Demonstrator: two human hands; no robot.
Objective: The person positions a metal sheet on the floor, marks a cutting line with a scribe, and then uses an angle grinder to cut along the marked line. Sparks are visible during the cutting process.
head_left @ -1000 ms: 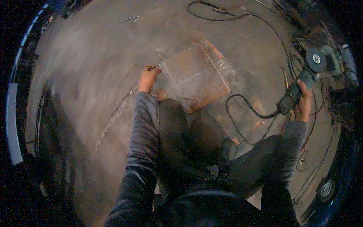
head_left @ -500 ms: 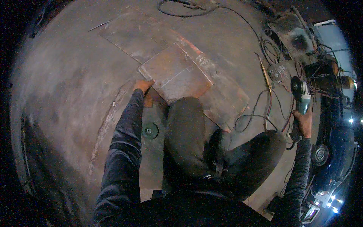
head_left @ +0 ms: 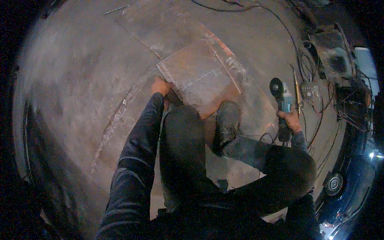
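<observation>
A flat rusty steel plate (head_left: 192, 68) lies in front of my knees, with pale lines drawn across its face. My left hand (head_left: 162, 86) grips its left edge, fingers closed round the rim. To the right of the plate, my right hand (head_left: 291, 121) is wrapped round the body of an angle grinder (head_left: 286, 102). The grinder's dark disc points away from me and stays apart from the plate. I cannot tell whether the disc is spinning. My shoe (head_left: 229, 120) is at the plate's near right edge.
Beyond the grinder lie a brass-coloured torch (head_left: 297, 86), hoses and cables (head_left: 310, 62). A sooty metal box (head_left: 332, 52) stands at the far right, with a dark blue car (head_left: 352, 188) nearer. A thin rod (head_left: 117, 10) lies at the far left on the concrete floor (head_left: 76, 92).
My right hand has brought the grinder leftward, closer to the plate. My foot has shifted forward to the plate's near edge. The left hand keeps its hold, and the whole view has shifted.
</observation>
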